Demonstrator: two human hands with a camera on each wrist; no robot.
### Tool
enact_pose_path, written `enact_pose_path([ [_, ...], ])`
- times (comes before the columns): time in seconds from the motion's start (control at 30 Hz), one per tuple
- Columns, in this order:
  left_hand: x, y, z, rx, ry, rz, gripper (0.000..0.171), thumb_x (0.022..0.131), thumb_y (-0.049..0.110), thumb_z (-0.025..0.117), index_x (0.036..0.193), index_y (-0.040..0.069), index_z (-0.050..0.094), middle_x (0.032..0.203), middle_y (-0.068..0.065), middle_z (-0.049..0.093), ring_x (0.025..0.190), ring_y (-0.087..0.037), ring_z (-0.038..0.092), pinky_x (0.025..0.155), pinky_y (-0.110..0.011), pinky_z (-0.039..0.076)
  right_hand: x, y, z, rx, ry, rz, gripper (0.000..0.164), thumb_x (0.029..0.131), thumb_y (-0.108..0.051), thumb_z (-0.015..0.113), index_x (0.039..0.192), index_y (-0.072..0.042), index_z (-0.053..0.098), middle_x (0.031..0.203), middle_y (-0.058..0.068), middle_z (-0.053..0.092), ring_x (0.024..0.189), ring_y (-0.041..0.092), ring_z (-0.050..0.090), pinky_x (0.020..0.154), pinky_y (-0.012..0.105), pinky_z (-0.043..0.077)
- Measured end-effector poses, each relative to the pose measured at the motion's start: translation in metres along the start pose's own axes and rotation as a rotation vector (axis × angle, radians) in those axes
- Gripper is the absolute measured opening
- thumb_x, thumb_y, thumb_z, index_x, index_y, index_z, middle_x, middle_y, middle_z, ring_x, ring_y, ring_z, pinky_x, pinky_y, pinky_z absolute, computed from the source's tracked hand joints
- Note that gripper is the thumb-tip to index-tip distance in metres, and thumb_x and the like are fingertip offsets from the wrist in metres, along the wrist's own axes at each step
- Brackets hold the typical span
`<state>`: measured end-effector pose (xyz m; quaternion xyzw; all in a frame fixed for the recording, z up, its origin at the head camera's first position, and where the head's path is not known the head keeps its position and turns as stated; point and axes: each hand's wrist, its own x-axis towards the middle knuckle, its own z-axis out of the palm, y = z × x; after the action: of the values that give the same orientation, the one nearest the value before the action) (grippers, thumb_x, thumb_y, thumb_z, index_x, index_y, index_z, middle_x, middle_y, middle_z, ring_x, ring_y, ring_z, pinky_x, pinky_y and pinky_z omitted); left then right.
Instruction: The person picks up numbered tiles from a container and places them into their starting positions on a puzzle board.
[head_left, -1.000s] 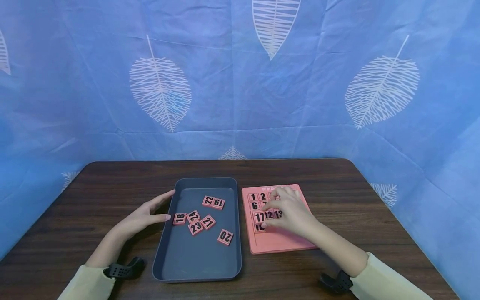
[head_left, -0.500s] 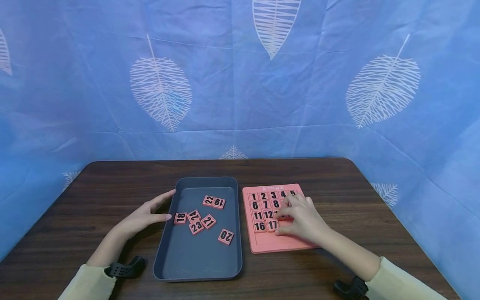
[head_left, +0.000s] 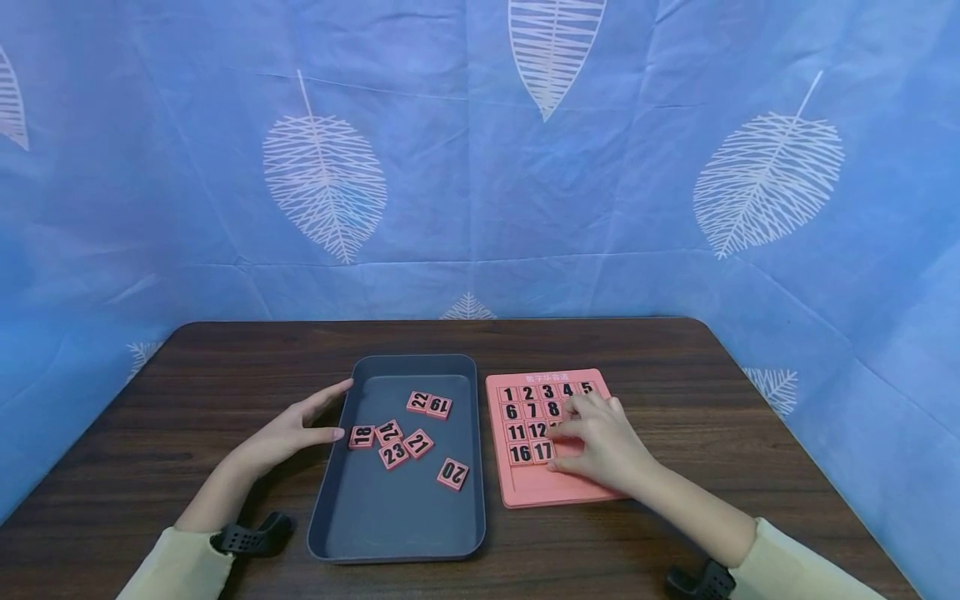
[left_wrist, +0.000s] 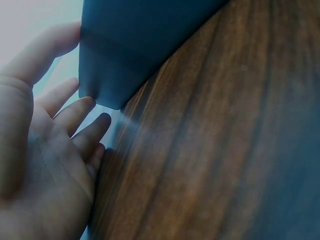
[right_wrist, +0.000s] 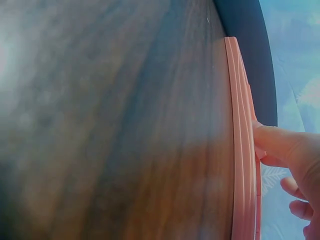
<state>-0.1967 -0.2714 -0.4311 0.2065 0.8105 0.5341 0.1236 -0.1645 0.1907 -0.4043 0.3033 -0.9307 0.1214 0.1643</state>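
In the head view, my right hand (head_left: 606, 442) is over the pink number puzzle board (head_left: 555, 492). Its thumb and forefinger pinch the number tile 17 (head_left: 542, 452), which sits to the right of tile 16 (head_left: 520, 454). Rows of tiles lie above these two, partly hidden behind the fingers. The right wrist view catches the board edge-on, with the thumb (right_wrist: 277, 142) at a tile on its face. My left hand (head_left: 288, 429) rests against the left rim of the dark grey tray (head_left: 397, 533), fingers extended. The left wrist view has those fingertips touching the tray's side.
Several loose number tiles lie in the tray, among them 22 (head_left: 418, 402), 18 (head_left: 362, 437), 23 (head_left: 393, 454) and 20 (head_left: 453, 474). Tray and board stand side by side on a dark wooden table (head_left: 247, 358). A blue leaf-patterned cloth (head_left: 465, 200) hangs behind.
My right hand has moved right across the board with tile 17, from over tile 11 to beside tile 16, then shifted slightly left. The left hand has stayed at the tray.
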Motion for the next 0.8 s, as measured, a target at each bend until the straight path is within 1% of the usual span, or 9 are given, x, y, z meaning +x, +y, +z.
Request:
enact_pose_path([
  [0.2, 0.0001, 0.0002, 0.0003, 0.006, 0.002, 0.002, 0.071, 0.094, 0.020, 0.063, 0.153, 0.016, 0.025, 0.156, -0.019, 0.016, 0.141, -0.045, 0.008, 0.101, -0.071, 0.016, -0.0024, -0.0004, -0.0011, -0.088, -0.007, -0.061, 0.037, 0.068, -0.046, 0.083, 0.095, -0.021, 0.080, 0.091, -0.004, 0.052, 0.082, 0.014, 0.039, 0.068, 0.033, 0.025],
  [0.33, -0.0002, 0.0006, 0.0005, 0.002, 0.002, 0.005, 0.071, 0.094, 0.019, 0.063, 0.153, 0.016, 0.025, 0.156, -0.019, 0.017, 0.141, -0.045, 0.008, 0.101, -0.071, 0.016, -0.0030, -0.0001, -0.0003, -0.139, -0.022, -0.068, 0.037, 0.069, -0.048, 0.082, 0.097, -0.023, 0.079, 0.091, -0.003, 0.055, 0.080, 0.015, 0.039, 0.067, 0.033, 0.026],
  [0.43, -0.0003, 0.0004, 0.0005, 0.001, 0.001, 0.005, 0.071, 0.094, 0.019, 0.063, 0.153, 0.016, 0.025, 0.156, -0.019, 0.017, 0.141, -0.045, 0.008, 0.101, -0.071, 0.017, -0.0035, -0.0004, 0.0002, -0.152, -0.023, -0.060, 0.037, 0.069, -0.049, 0.082, 0.096, -0.025, 0.080, 0.090, -0.004, 0.055, 0.079, 0.014, 0.039, 0.066, 0.032, 0.025],
  [0.53, -0.0003, 0.0001, 0.0004, 0.003, 0.002, 0.005, 0.071, 0.094, 0.020, 0.063, 0.153, 0.017, 0.025, 0.156, -0.019, 0.016, 0.141, -0.045, 0.008, 0.101, -0.071, 0.016, -0.0041, -0.0019, 0.0002, -0.135, -0.013, -0.054, 0.033, 0.069, -0.046, 0.083, 0.094, -0.025, 0.080, 0.088, -0.005, 0.055, 0.079, 0.013, 0.039, 0.066, 0.032, 0.026],
  [0.63, -0.0004, 0.0004, 0.0005, 0.007, 0.004, 0.005, 0.071, 0.094, 0.020, 0.063, 0.153, 0.017, 0.025, 0.156, -0.019, 0.016, 0.141, -0.045, 0.008, 0.101, -0.071, 0.016, -0.0042, -0.0042, 0.0002, -0.094, -0.004, -0.039, 0.029, 0.068, -0.043, 0.084, 0.091, -0.025, 0.080, 0.088, -0.005, 0.055, 0.080, 0.013, 0.040, 0.067, 0.033, 0.028],
  [0.8, -0.0002, 0.0008, 0.0010, 0.010, 0.008, -0.005, 0.071, 0.093, 0.022, 0.064, 0.153, 0.017, 0.026, 0.156, -0.019, 0.017, 0.141, -0.045, 0.008, 0.101, -0.071, 0.015, -0.0022, -0.0088, 0.0015, -0.012, -0.014, 0.029, 0.027, 0.067, -0.040, 0.086, 0.089, -0.026, 0.080, 0.091, -0.007, 0.054, 0.087, 0.015, 0.045, 0.073, 0.037, 0.031],
])
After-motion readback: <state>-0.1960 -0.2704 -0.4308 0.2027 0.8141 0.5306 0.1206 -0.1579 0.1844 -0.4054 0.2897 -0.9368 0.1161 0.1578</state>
